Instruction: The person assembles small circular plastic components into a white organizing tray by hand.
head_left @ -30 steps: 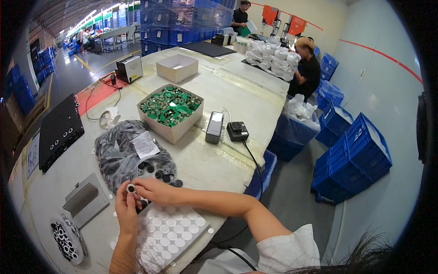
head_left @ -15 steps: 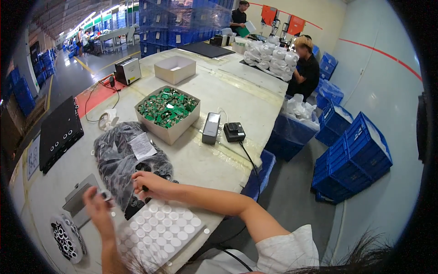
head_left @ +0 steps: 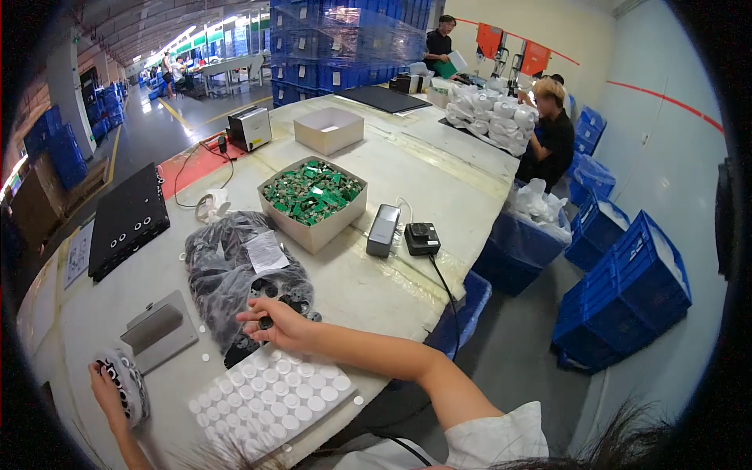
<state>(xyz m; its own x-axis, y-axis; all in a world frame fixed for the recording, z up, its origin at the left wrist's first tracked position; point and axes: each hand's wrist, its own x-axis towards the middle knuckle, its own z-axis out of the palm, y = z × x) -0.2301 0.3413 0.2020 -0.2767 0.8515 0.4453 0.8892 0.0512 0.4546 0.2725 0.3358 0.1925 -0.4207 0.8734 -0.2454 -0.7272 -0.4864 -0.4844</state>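
Black round part (head_left: 266, 322) sits in the right hand (head_left: 283, 324), against the curled fingers, above the near end of a dark plastic bag (head_left: 223, 262) and the far edge of a white tray (head_left: 338, 398). Some of that hand's fingers are bent around the part while others stand loosely spread, pointing left; exactly which ones pinch it I cannot tell.

At the far left, the left hand (head_left: 108, 395) reaches to a clear bag (head_left: 135, 374) of black-and-white rings, its fingers bent against the bag's left side — whether they grip a ring I cannot tell.

White discs (head_left: 301, 391) lie in rows on the tray. Further black parts (head_left: 294, 302) spill beside the dark bag, which carries a paper slip (head_left: 267, 252). Between the two bags stands a bent metal bracket (head_left: 160, 333). Farther back on the table (head_left: 376, 294) is a pale box (head_left: 337, 223) filled with green circuit boards (head_left: 309, 190) — just right of it, a grey device (head_left: 383, 232) and a black adapter (head_left: 423, 239).
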